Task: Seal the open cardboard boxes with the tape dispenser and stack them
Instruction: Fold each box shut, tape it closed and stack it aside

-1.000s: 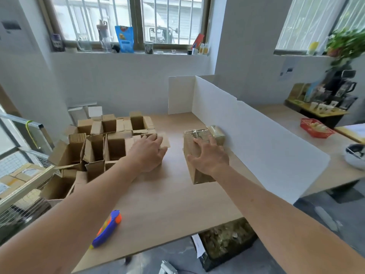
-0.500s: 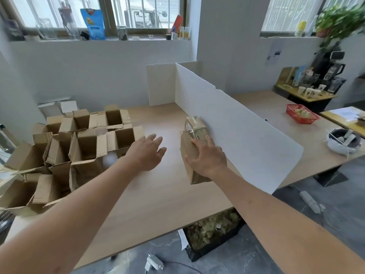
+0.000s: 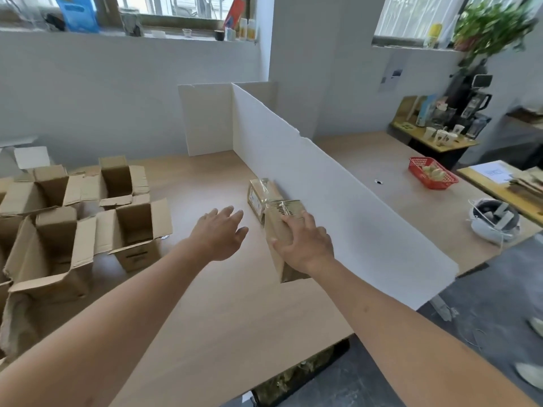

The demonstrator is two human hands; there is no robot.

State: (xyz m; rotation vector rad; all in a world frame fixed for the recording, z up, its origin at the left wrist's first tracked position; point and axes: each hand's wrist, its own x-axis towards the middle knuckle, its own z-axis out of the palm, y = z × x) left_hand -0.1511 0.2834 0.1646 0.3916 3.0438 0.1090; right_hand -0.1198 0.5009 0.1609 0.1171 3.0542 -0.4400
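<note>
A sealed cardboard box with shiny tape on its top stands on the wooden table beside the white divider. My right hand rests on top of it, fingers spread over its upper face and thumb on its left side. A second taped box sits just behind it, against the divider. My left hand hovers over the table left of the boxes, fingers straight, holding nothing. Several open cardboard boxes with raised flaps crowd the table's left side. The tape dispenser is out of view.
A white foam-board divider runs diagonally across the table to the right of the boxes. Beyond it sit a red basket and a white helmet-like object. A crate stands on the floor under the table's front edge.
My left hand left the open boxes and moved right toward the sealed box. The view swung right, and the dispenser dropped out of the frame. My right hand stayed on the box.
</note>
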